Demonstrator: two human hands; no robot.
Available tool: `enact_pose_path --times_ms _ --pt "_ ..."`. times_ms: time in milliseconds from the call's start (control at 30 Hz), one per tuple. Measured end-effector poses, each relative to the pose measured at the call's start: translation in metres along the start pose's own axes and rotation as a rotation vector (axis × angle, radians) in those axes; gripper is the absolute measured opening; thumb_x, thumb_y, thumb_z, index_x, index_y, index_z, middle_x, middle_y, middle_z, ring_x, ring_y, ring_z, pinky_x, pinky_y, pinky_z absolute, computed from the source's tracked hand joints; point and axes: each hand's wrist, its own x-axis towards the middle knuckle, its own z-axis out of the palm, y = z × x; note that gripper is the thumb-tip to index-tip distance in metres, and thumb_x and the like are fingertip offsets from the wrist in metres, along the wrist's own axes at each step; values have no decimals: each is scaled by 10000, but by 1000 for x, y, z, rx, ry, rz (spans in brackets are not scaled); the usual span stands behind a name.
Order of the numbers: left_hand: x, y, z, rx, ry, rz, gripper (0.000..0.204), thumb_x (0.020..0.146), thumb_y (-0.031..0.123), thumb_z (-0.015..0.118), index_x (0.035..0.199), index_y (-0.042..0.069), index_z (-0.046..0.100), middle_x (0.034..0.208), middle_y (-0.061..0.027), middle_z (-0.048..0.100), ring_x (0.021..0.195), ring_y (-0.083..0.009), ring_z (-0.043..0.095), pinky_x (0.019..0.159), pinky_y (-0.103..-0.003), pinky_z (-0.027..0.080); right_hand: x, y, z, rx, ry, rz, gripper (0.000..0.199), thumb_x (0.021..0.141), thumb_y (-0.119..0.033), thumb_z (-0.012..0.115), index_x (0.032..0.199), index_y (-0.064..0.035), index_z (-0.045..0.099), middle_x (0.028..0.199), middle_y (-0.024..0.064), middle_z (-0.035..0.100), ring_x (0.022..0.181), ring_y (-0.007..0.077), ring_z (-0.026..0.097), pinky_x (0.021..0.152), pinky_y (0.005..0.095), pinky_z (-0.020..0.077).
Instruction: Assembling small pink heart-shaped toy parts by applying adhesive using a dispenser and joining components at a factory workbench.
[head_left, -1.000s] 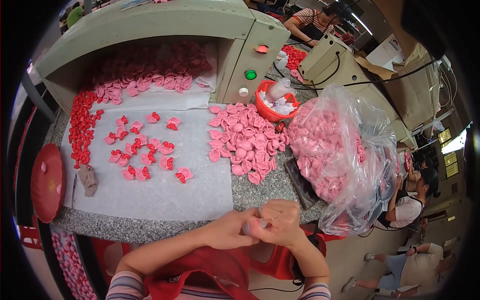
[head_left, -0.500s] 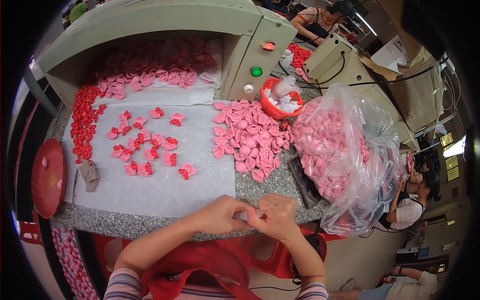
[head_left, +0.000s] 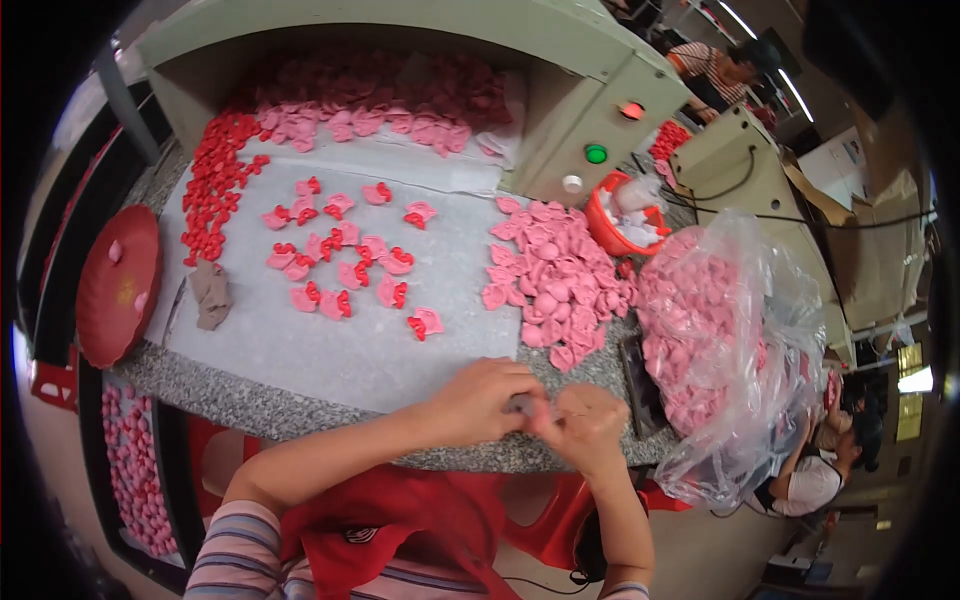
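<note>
My left hand (head_left: 485, 405) and my right hand (head_left: 592, 425) meet over the granite table's front edge, both closed with fingers pinched together. A small pale bit shows between them, mostly covered by the fingers, too hidden to name. Beyond them, white paper (head_left: 420, 365) carries several pink shell-like pieces (head_left: 427, 320) with red bow-shaped parts attached. Loose red bow-shaped parts (head_left: 212, 170) are heaped along the paper's left side. Nearest my right hand, a pile of plain pink pieces (head_left: 555, 285) spreads over the paper's right edge and the granite.
A pale green machine (head_left: 560, 150) arches over more pink pieces. Right of the pile stand an orange basket (head_left: 607, 238) and a clear bag (head_left: 745, 370) of pink pieces, beside a dark flat object (head_left: 643, 385). At left are a grey cloth (head_left: 211, 296) and a red dish (head_left: 100, 325).
The whole view has shifted, moving the table's contents rightward in the picture. My hands stay together at the table edge, with their fingers slightly rearranged.
</note>
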Motion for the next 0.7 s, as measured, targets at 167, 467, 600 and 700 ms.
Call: enact_pose_path --times_ms 167,467,600,700 --pt "-8 26 35 255 376 9 372 609 171 726 933 45 595 917 -58 582 903 -241 560 765 -372 456 -11 -14 -7 -138 80 260 389 793 -116 632 516 -22 375 470 121 384 410 272 408 402 376 296" --pt "-7 8 30 57 174 -42 288 653 74 641 939 42 626 908 -87 580 885 -279 561 741 -386 456 -10 -7 -3 -162 -99 54 309 708 -162 691 588 -72 420 536 68 453 472 253 480 410 367 368" --pt "-3 12 26 93 135 -130 291 663 68 647 954 60 627 881 -99 573 856 -288 556 722 -399 449 -7 -7 -9 -4 -188 177 297 736 -213 707 661 -46 474 595 98 493 519 282 508 461 367 392" --pt "-4 5 26 60 210 -156 287 670 119 697 939 72 611 854 -90 573 822 -288 556 719 -391 442 -12 6 -21 69 -171 376 316 698 -260 748 787 -46 534 717 98 537 638 282 546 565 358 442"
